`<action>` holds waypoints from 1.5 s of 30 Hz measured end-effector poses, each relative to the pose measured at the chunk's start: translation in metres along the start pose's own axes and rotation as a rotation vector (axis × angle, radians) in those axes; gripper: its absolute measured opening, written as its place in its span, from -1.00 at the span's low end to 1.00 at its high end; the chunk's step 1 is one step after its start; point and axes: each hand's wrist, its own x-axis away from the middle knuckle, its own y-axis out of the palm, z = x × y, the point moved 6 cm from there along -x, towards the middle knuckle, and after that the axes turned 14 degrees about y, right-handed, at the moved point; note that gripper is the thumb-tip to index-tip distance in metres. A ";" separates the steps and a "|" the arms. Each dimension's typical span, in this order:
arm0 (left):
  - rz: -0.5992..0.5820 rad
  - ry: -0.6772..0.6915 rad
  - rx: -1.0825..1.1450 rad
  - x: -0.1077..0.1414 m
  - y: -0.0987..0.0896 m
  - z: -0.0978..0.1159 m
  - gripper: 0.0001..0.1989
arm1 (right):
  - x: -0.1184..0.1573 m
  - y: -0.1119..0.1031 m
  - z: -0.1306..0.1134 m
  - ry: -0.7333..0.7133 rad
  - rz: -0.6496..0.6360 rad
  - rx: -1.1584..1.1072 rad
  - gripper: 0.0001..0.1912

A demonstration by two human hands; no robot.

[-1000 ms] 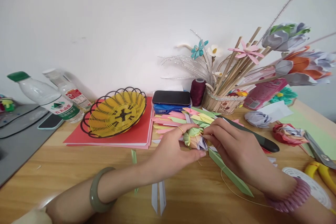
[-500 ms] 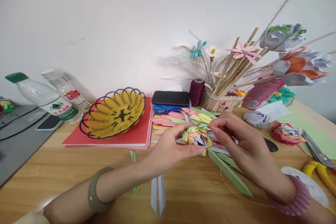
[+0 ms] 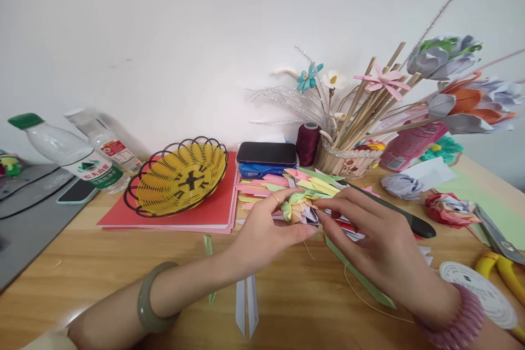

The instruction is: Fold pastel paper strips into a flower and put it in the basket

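Observation:
A folded paper flower in green, peach and white sits between my two hands above the table. My left hand grips it from the left, thumb along the near side and fingers behind. At its right side, the thumb and fingertips of my right hand pinch together at the petals; whatever lies between the tips is hidden. A thin cord runs over the table under my right hand. Behind the flower lie folded paper strips in pink, yellow and green. A long green strip passes beneath my right hand.
A yellow woven basket rests on red paper. Two bottles stand left. Behind are a phone, a thread spool and a holder of sticks. Scissors and a ribbon reel lie right.
My right hand has shifted left and turned, its fingertips now against the flower's right side. The flower has tilted slightly in my left hand. A dark long object behind my right hand is more exposed.

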 end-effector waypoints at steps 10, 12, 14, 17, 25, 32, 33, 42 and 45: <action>-0.053 -0.061 0.045 -0.001 0.005 -0.003 -0.40 | -0.008 0.011 0.023 0.478 -0.242 -0.428 -0.82; -0.053 -0.069 0.071 0.000 0.005 -0.003 -0.40 | -0.008 0.015 0.030 0.578 -0.304 -0.563 -0.82; -0.031 -0.069 0.091 0.000 0.004 -0.004 -0.38 | -0.007 0.019 0.036 0.664 -0.337 -0.693 -0.83; 0.014 -0.067 0.104 0.000 0.001 -0.005 -0.40 | -0.006 0.022 0.043 0.738 -0.325 -0.794 -0.83; 0.007 -0.032 0.080 -0.001 0.001 -0.003 -0.45 | -0.007 0.008 0.032 0.553 -0.154 -0.665 -0.84; -0.022 -0.007 0.028 -0.001 0.000 0.002 -0.47 | -0.002 -0.006 0.005 0.124 -0.007 -0.302 -0.96; -0.030 -0.006 0.053 -0.001 0.002 0.002 -0.46 | -0.001 -0.006 0.002 0.080 0.001 -0.280 -0.93; -0.103 0.014 0.160 0.003 0.010 0.005 -0.44 | 0.005 -0.003 -0.006 -0.119 0.006 -0.193 -0.80; -0.116 0.022 0.187 0.003 0.011 0.009 -0.43 | 0.009 -0.003 -0.007 -0.214 0.057 -0.079 -0.77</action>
